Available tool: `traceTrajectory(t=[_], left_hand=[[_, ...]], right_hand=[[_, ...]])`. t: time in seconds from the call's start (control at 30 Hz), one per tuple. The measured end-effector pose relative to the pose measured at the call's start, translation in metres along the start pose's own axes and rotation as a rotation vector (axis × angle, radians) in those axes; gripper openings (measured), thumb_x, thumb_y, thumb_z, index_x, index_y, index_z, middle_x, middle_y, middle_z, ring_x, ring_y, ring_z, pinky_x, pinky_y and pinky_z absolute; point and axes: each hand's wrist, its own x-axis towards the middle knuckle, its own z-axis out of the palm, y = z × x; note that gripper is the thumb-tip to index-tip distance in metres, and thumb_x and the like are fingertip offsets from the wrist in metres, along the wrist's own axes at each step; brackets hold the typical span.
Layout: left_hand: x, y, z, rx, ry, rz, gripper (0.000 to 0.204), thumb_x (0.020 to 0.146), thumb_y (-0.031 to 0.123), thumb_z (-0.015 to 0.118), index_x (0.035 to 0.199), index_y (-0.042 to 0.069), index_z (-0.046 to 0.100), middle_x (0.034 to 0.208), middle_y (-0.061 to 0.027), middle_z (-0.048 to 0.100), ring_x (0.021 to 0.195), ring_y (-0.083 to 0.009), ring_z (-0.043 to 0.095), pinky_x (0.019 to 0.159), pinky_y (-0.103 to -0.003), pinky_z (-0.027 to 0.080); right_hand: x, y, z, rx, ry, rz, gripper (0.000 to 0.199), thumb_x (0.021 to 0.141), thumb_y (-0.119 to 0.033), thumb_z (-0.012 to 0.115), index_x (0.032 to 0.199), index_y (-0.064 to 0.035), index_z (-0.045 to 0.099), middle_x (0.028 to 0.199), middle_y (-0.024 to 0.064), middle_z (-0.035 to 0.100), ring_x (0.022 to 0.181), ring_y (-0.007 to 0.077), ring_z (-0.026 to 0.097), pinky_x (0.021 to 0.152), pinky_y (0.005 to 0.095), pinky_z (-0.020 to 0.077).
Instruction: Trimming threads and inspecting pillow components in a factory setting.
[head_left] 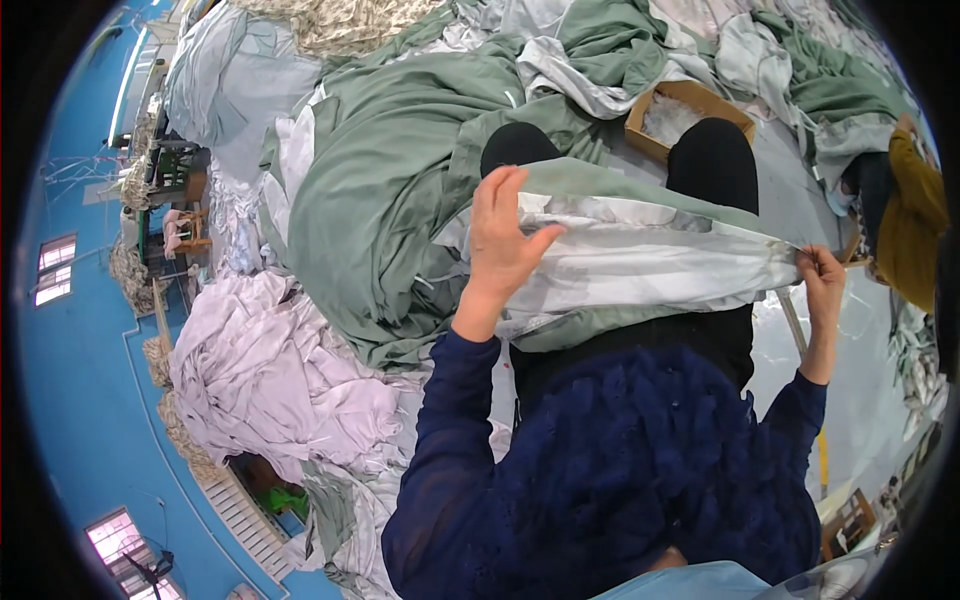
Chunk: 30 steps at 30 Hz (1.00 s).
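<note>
A green and pale grey cloth lies stretched across my lap. My left hand rests on its left end with fingers spread upward, thumb under the fold. My right hand pinches the cloth's right corner tight. Both arms wear dark blue sleeves. My knees in black stick out beyond the cloth.
A big heap of green fabric lies to the left and ahead. A pile of pale lilac cloth sits lower left. A cardboard box stands ahead. A person in a mustard top sits at right. Blue walls curve along the left.
</note>
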Motion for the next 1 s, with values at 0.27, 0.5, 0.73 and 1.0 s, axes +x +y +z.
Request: traceTrajectory(t=[0.27, 0.5, 0.73, 1.0], left_hand=[[-0.027, -0.021, 0.026, 0.029, -0.095, -0.089, 0.059, 0.062, 0.012, 0.083, 0.115, 0.003, 0.060, 0.117, -0.0136, 0.054, 0.109, -0.0337, 0.053, 0.091, -0.041, 0.046], [-0.029, -0.021, 0.034, -0.010, -0.018, -0.110, 0.060, 0.061, 0.012, 0.083, 0.116, 0.002, 0.059, 0.119, -0.0144, 0.054, 0.110, -0.0345, 0.051, 0.093, -0.042, 0.044], [-0.035, -0.029, 0.043, -0.047, 0.024, -0.163, 0.061, 0.061, 0.011, 0.082, 0.117, 0.002, 0.059, 0.120, -0.0143, 0.054, 0.110, -0.0341, 0.052, 0.093, -0.042, 0.044], [-0.034, -0.029, 0.047, -0.099, 0.029, -0.225, 0.067, 0.062, 0.009, 0.080, 0.123, 0.001, 0.054, 0.124, -0.0153, 0.051, 0.113, -0.0334, 0.049, 0.095, -0.041, 0.043]], right_hand=[[0.008, -0.075, 0.064, -0.127, 0.252, -0.270, 0.018, 0.092, -0.002, 0.064, 0.109, -0.0019, 0.068, 0.103, 0.0033, 0.067, 0.089, 0.0071, 0.060, 0.077, 0.0197, 0.0457], [0.035, -0.149, 0.227, 0.032, -0.295, -0.363, 0.026, 0.076, -0.007, 0.075, 0.102, -0.0059, 0.070, 0.084, 0.0066, 0.062, 0.074, 0.0177, 0.058, 0.064, 0.0285, 0.0465], [0.048, -0.142, 0.284, -0.003, -0.532, -0.362, 0.024, 0.074, -0.009, 0.077, 0.096, -0.0038, 0.070, 0.082, 0.0090, 0.063, 0.076, 0.0233, 0.061, 0.067, 0.0345, 0.0467], [0.058, -0.142, 0.269, 0.261, -0.401, -0.181, 0.009, 0.084, -0.009, 0.070, 0.085, -0.0014, 0.066, 0.071, 0.0016, 0.057, 0.065, 0.0085, 0.050, 0.058, 0.0256, 0.0396]])
